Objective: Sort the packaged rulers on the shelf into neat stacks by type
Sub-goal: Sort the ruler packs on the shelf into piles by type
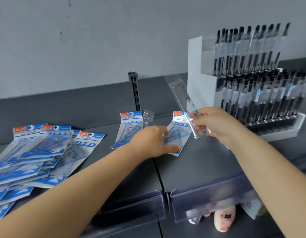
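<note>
The right hand (215,124) has its fingers (197,115) pinched on the lower end of a long straight ruler in a clear sleeve (184,102), which slants up and away toward the white pen display rack (200,69). The left hand (154,141) lies with fingers (163,130) straight and thumb out, pressing a blue geometric ruler pack (179,133) flat on the shelf (209,169), just in front of the rack.

To do this step well, I would keep the flat pack pinned while the straight ruler is lifted fully off it, so the slick sleeves do not drag each other askew. The pack can then be slid left to join its own kind, headers aligned.

A second geometric pack (128,129) lies left of the pressed one, a small clear bag (148,115) at its top corner. Far left of the rack sprawls a loose pile of geometric packs (40,152), overlapping and unsquared.

The rack holds black pens (255,93) standing upright in tiers, its front tray nearly full. Below the shelf edge, plush items (224,219) show in a lower bin.
</note>
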Action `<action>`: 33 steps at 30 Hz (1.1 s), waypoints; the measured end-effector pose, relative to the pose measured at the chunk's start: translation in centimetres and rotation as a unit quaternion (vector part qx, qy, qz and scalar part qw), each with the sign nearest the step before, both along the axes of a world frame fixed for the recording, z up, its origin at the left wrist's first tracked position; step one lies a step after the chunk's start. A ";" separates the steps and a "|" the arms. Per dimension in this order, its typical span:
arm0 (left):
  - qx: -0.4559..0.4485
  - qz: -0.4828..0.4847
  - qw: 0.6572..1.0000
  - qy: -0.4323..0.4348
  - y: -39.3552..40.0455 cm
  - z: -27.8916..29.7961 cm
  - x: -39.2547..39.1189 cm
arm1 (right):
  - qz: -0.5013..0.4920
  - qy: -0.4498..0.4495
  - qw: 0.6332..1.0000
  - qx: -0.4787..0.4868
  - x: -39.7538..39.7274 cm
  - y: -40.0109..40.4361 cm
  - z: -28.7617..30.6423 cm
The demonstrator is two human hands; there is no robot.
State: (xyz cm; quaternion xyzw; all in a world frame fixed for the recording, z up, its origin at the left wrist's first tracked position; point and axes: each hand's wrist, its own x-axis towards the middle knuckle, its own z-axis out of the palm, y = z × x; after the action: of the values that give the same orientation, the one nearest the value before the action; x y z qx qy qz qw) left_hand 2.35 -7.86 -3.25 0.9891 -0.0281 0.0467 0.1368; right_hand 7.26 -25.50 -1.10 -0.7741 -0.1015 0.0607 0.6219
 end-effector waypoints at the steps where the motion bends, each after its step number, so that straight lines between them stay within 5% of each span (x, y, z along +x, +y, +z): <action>1: 0.011 0.012 1.000 0.010 -0.2 -0.1 0.1 | 0.003 0.000 1.000 0.004 -0.4 -0.3 -0.3; 16: -0.171 0.075 0.982 0.017 0.4 1.5 -2.7 | -0.004 -0.079 0.995 0.065 -4.8 -0.3 -2.5; 26: -0.441 0.136 0.876 -0.139 6.4 1.8 -7.7 | 0.060 -0.088 0.986 0.127 -8.5 5.7 -2.1; 33: -0.428 0.230 0.846 -0.221 15.0 2.8 -13.3 | 0.138 -0.056 0.977 0.153 -11.6 13.3 -0.7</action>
State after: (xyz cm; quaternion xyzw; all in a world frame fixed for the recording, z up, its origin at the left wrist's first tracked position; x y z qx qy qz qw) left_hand -10.90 7.15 -0.50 0.7743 0.1931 0.3011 0.5219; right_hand -4.33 -12.15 -1.82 -0.6508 -0.2499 0.0857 0.7118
